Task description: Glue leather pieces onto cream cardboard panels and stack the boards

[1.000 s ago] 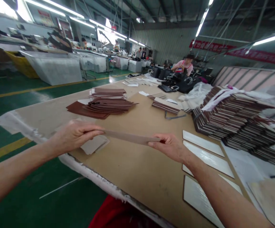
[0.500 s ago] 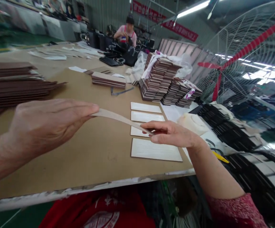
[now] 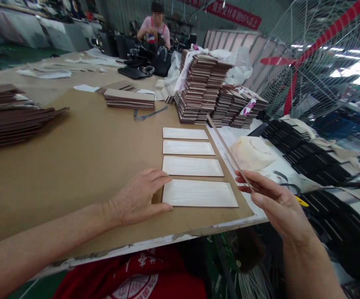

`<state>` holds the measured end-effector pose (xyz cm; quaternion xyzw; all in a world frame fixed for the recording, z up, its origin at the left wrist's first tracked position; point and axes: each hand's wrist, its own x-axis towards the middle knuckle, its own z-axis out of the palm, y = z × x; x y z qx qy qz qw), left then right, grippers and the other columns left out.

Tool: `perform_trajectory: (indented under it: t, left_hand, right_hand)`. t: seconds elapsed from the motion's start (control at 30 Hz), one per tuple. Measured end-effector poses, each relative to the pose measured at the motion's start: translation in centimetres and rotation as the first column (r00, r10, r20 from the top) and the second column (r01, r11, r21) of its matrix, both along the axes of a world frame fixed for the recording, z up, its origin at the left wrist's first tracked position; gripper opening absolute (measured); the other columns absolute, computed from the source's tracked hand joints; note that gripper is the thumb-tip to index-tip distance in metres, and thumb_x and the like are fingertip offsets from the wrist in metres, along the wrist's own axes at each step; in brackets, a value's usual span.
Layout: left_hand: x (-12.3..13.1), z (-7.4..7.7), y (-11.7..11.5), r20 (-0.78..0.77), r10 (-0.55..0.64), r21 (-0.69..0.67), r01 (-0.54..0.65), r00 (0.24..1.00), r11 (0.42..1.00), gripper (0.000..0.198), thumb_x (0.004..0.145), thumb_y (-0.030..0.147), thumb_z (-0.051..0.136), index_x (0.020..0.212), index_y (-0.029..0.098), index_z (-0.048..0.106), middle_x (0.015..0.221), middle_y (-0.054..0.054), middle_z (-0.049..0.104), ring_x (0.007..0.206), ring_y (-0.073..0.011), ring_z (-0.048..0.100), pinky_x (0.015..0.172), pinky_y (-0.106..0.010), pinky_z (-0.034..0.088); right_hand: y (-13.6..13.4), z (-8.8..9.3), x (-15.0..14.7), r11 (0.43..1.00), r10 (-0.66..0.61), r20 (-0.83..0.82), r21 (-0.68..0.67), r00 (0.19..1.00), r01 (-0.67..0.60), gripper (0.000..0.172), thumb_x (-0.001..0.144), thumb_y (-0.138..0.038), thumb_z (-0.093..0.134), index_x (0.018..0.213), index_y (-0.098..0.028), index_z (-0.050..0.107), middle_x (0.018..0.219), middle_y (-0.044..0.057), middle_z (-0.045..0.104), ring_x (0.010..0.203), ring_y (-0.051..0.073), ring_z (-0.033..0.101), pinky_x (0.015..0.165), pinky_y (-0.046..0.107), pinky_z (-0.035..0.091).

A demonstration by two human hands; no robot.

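Note:
Several white-faced rectangular panels lie in a column on the brown-covered table. My left hand rests at the left end of the nearest panel, thumb and fingers spread at its corners. Its fingertips also come close to the second panel. To the right, my right hand pinches a thin, stiff strip-like panel by its lower end. That panel is tilted and seen almost edge-on, so its faces are hidden.
Tall stacks of brown-edged panels stand at the back right. A smaller stack and a grey strap lie farther back. Dark brown sheets are piled left. A large fan and black stacked pieces are right. Another person sits beyond.
My left hand has let go of the thin panel and come down right to the nearest white-faced one. My right hand has carried the thin panel rightward and turned it steeply.

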<state>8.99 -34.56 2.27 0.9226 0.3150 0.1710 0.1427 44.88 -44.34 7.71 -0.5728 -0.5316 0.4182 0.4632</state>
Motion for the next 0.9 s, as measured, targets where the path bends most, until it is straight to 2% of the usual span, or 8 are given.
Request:
perform_trajectory:
  t: [0.2,0.5,0.63,0.77,0.9]
  left_hand:
    - [0.7,-0.7,-0.1,-0.068,0.043,0.019,-0.042,0.997,0.999,0.058,0.088,0.055,0.067,0.131,0.017,0.058,0.133,-0.012,0.060,0.123,-0.0313,0.051,0.106,-0.051,0.042]
    - [1.2,-1.4,-0.4,-0.071,0.098,0.008,-0.097,0.993,0.995,0.058,0.086,0.054,0.067,0.130,0.017,0.060,0.136,-0.012,0.060,0.124,-0.0322,0.050,0.106,-0.052,0.041]
    - [1.0,-1.3,-0.4,-0.043,0.079,-0.020,-0.080,0.996,0.997,0.060,0.083,0.052,0.069,0.131,0.018,0.058,0.134,-0.013,0.061,0.124,-0.0323,0.051,0.106,-0.050,0.041]
    - [-1.2,-1.3,-0.8,-0.037,0.074,-0.049,-0.075,0.997,0.996,0.063,0.081,0.050,0.071,0.134,0.020,0.055,0.133,-0.012,0.060,0.124,-0.0321,0.051,0.106,-0.049,0.042]
    - [-5.9,-1.0,-2.0,-0.065,0.153,-0.072,-0.158,0.986,0.985,0.064,0.079,0.045,0.072,0.134,0.019,0.054,0.132,-0.012,0.060,0.122,-0.0311,0.054,0.106,-0.049,0.043]
  right_hand:
    - [-1.2,-0.5,0.6,0.999,0.012,0.041,0.030,0.999,-0.013,0.048,0.082,-0.041,0.078,0.129,-0.034,0.068,0.135,0.003,0.066,0.110,0.023,0.066,0.094,0.030,0.055]
    - [-1.6,-0.6,0.6,0.999,0.004,0.047,0.050,0.999,-0.006,0.048,0.081,-0.041,0.079,0.128,-0.034,0.069,0.136,0.004,0.065,0.114,0.026,0.066,0.096,0.034,0.055]
    - [-1.6,-0.3,0.3,0.999,0.016,0.074,0.034,0.997,-0.018,0.051,0.081,-0.042,0.079,0.131,-0.033,0.067,0.139,0.005,0.063,0.124,0.030,0.061,0.107,0.043,0.049]
    - [-1.2,0.2,-0.6,0.996,0.087,0.288,0.008,0.954,-0.093,0.056,0.081,-0.045,0.079,0.133,-0.033,0.066,0.144,0.007,0.059,0.137,0.034,0.049,0.117,0.053,0.036]
    - [-0.8,0.3,-1.8,0.982,0.172,0.542,-0.027,0.823,-0.187,0.058,0.082,-0.049,0.076,0.136,-0.033,0.063,0.148,0.007,0.055,0.140,0.036,0.045,0.119,0.057,0.032]
